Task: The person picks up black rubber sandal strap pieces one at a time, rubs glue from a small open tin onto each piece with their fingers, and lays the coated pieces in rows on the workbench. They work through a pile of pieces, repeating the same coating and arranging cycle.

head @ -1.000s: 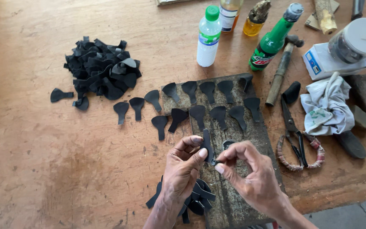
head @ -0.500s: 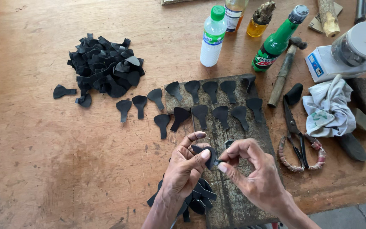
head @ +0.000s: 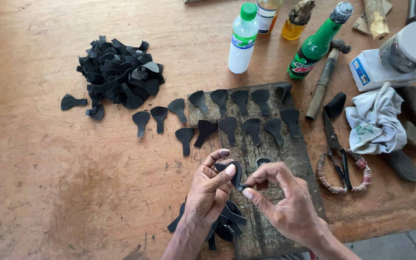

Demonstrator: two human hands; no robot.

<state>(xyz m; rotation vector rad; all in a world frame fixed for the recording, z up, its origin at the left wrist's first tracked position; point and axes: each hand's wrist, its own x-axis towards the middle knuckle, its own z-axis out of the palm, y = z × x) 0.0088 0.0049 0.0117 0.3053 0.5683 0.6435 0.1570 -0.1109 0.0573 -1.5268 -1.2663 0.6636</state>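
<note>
Two hands meet low over a worn, scuffed wooden desk [head: 49,183]. The left hand [head: 210,192] and the right hand [head: 285,202] both pinch one black rubber piece [head: 235,172] between narrow fingers, just above a grey slab [head: 294,159] lying on the desk. Rows of black cutouts [head: 253,127] sit on the slab, a heap of cutouts [head: 119,72] lies well apart, and scissors [head: 338,154] rest to the right beside a white rag [head: 374,120].

matt black rubbery cutout [head: 233,172], worn wood table [head: 49,168]
</note>
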